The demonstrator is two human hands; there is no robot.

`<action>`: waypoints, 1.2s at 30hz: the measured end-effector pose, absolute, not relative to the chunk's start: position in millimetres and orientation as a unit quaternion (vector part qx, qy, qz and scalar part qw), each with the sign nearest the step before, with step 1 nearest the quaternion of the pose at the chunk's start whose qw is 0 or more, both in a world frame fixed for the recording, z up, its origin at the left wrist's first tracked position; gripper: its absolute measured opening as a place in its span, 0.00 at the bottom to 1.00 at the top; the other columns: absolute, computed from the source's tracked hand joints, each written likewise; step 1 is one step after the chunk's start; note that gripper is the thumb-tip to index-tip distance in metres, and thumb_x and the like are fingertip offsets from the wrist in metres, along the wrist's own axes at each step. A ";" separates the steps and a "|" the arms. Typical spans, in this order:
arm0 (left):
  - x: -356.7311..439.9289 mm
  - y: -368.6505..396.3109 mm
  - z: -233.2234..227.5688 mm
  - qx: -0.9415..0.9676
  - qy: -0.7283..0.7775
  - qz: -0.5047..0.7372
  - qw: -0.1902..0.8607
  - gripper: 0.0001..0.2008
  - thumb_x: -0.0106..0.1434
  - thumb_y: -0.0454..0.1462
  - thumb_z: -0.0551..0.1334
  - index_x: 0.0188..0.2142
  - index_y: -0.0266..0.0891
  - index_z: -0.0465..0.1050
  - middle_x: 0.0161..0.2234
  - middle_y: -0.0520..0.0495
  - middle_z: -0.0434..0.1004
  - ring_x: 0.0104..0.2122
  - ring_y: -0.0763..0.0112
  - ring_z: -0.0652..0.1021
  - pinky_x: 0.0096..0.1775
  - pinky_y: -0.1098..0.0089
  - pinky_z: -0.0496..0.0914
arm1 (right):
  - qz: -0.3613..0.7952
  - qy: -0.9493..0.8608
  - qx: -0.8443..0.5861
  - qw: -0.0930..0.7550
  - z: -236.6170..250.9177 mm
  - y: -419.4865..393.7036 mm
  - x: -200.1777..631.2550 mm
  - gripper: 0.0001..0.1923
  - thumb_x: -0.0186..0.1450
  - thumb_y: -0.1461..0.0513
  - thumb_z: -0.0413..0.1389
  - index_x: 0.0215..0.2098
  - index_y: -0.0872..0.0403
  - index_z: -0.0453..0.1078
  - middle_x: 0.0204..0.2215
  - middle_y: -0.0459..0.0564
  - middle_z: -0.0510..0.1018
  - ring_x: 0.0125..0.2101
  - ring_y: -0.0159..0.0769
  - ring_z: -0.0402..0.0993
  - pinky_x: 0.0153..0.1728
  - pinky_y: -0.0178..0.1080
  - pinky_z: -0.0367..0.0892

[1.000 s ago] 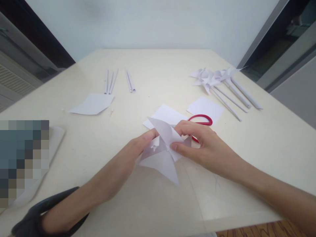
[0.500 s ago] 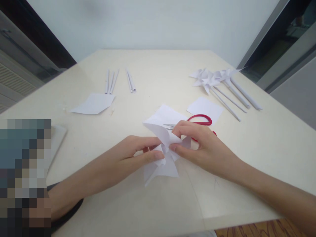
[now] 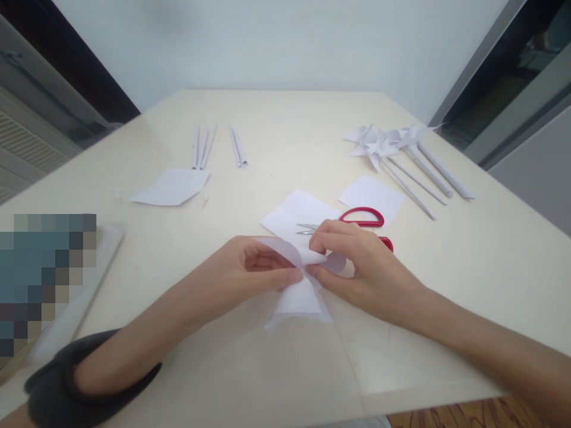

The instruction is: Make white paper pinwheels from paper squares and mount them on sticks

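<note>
Between my hands is a white paper pinwheel (image 3: 300,297), its flaps curled in toward the middle. My left hand (image 3: 250,267) pinches it near the centre, thumb on top and fingers behind the paper. From the right, my right hand (image 3: 357,255) grips a rolled flap between thumb and index finger. Just behind the right hand lie red-handled scissors (image 3: 362,216), blades pointing left and partly covered by that hand. A flat white paper sheet (image 3: 297,208) rests under the blades, beyond the pinwheel.
Several finished pinwheels (image 3: 377,142) on paper sticks lie at the back right, near another paper sheet (image 3: 370,193). Rolled paper tubes (image 3: 203,148) and more tubes (image 3: 238,147) lie at the back left, with a cut sheet (image 3: 172,187) in front. A blurred patch covers the left edge.
My left thumb has moved slightly right toward the pinwheel's centre. The left flap now lies lower, over the left fingers, and the lower flaps have shifted. My right hand keeps its pinch.
</note>
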State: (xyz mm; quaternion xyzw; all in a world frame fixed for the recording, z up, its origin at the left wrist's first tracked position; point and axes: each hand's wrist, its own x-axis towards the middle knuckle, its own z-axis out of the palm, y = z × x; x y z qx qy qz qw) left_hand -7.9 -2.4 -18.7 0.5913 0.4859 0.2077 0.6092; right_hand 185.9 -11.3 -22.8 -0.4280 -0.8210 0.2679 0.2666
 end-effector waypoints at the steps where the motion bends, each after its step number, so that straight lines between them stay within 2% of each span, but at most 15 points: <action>1: -7.6 -2.0 -19.2 0.589 0.481 0.207 0.615 0.04 0.54 0.37 0.66 0.32 0.41 0.77 0.33 0.51 0.82 0.35 0.64 0.79 0.38 0.68 0.73 | 0.267 -0.823 -0.427 0.263 -22.9 -11.3 185.5 0.04 0.60 0.68 0.54 0.27 0.56 0.66 0.30 0.45 0.72 0.31 0.29 0.65 0.32 0.33 0.58; 6: -7.0 -0.4 -16.2 0.580 0.488 0.205 0.619 0.02 0.55 0.37 0.66 0.28 0.41 0.76 0.27 0.54 0.79 0.29 0.69 0.77 0.32 0.73 0.70 | 0.275 -0.825 -0.426 0.248 -23.0 -12.2 184.6 0.03 0.60 0.68 0.54 0.28 0.56 0.67 0.31 0.45 0.72 0.32 0.29 0.66 0.34 0.34 0.58; 12: -2.9 -4.1 -16.7 0.570 0.494 0.229 0.616 0.03 0.52 0.37 0.67 0.24 0.42 0.76 0.24 0.56 0.78 0.28 0.70 0.77 0.30 0.75 0.68 | 0.272 -0.830 -0.421 0.245 -23.9 -12.9 185.4 0.03 0.60 0.68 0.55 0.28 0.57 0.66 0.31 0.44 0.72 0.33 0.28 0.66 0.35 0.34 0.58; 15: -2.7 -6.6 -21.0 0.565 0.503 0.247 0.606 0.02 0.52 0.37 0.68 0.27 0.43 0.78 0.28 0.53 0.81 0.31 0.66 0.78 0.31 0.74 0.70 | 0.275 -0.827 -0.424 0.245 -23.1 -11.4 186.7 0.03 0.61 0.67 0.55 0.29 0.57 0.67 0.31 0.44 0.72 0.33 0.29 0.66 0.36 0.35 0.59; 17: -4.7 -7.8 -24.2 0.560 0.505 0.256 0.606 0.06 0.52 0.36 0.68 0.32 0.44 0.80 0.31 0.52 0.82 0.34 0.64 0.79 0.33 0.73 0.71 | 0.279 -0.824 -0.423 0.255 -21.8 -10.5 188.7 0.02 0.61 0.65 0.56 0.30 0.56 0.68 0.32 0.44 0.73 0.33 0.29 0.67 0.36 0.35 0.60; 21: -11.6 -8.6 -28.7 0.550 0.511 0.292 0.592 0.10 0.55 0.36 0.67 0.38 0.47 0.79 0.33 0.53 0.82 0.35 0.66 0.80 0.36 0.74 0.72 | 0.302 -0.801 -0.426 0.292 -17.7 -10.4 194.5 0.07 0.64 0.60 0.55 0.40 0.53 0.70 0.41 0.46 0.72 0.42 0.32 0.68 0.42 0.36 0.63; 24: -14.7 -8.2 -30.4 0.548 0.507 0.332 0.577 0.12 0.56 0.33 0.66 0.39 0.48 0.79 0.35 0.55 0.82 0.38 0.67 0.80 0.39 0.75 0.73 | 0.295 -0.776 -0.440 0.342 -15.2 -11.2 197.7 0.13 0.63 0.59 0.56 0.46 0.50 0.67 0.47 0.47 0.69 0.48 0.34 0.65 0.45 0.37 0.65; 27: -14.5 -8.5 -31.4 0.535 0.495 0.374 0.574 0.14 0.57 0.32 0.65 0.42 0.48 0.78 0.39 0.55 0.82 0.41 0.65 0.79 0.42 0.72 0.73 | 0.282 -0.732 -0.465 0.410 -14.7 -10.7 198.6 0.13 0.62 0.62 0.57 0.45 0.49 0.65 0.48 0.47 0.68 0.49 0.35 0.65 0.44 0.37 0.66; 29: -13.7 -9.4 -31.6 0.523 0.489 0.387 0.582 0.13 0.58 0.32 0.64 0.42 0.47 0.78 0.40 0.53 0.82 0.42 0.65 0.79 0.43 0.71 0.73 | 0.297 -0.699 -0.492 0.427 -14.9 -9.5 198.2 0.09 0.63 0.62 0.57 0.42 0.49 0.64 0.44 0.46 0.70 0.44 0.34 0.68 0.39 0.37 0.67; 31: -13.3 -10.2 -31.7 0.513 0.487 0.392 0.588 0.12 0.59 0.33 0.63 0.42 0.46 0.79 0.40 0.52 0.82 0.41 0.64 0.79 0.42 0.70 0.73 | 0.341 -0.688 -0.509 0.388 -14.6 -8.2 197.4 0.06 0.64 0.57 0.55 0.36 0.50 0.64 0.37 0.44 0.72 0.37 0.33 0.69 0.33 0.37 0.65; 34: -13.5 -10.5 -31.7 0.503 0.483 0.405 0.592 0.10 0.60 0.34 0.62 0.42 0.45 0.79 0.40 0.51 0.82 0.41 0.63 0.79 0.41 0.69 0.73 | 0.415 -0.699 -0.505 0.290 -13.3 -7.4 195.7 0.13 0.65 0.52 0.52 0.28 0.51 0.68 0.30 0.43 0.74 0.32 0.33 0.69 0.31 0.37 0.62; 36: -13.2 -10.1 -31.6 0.497 0.485 0.414 0.589 0.10 0.60 0.37 0.63 0.42 0.44 0.79 0.40 0.49 0.82 0.40 0.62 0.79 0.41 0.68 0.73 | 0.457 -0.692 -0.494 0.260 -12.7 -7.7 194.4 0.15 0.66 0.52 0.51 0.27 0.51 0.71 0.30 0.44 0.75 0.33 0.33 0.70 0.32 0.38 0.61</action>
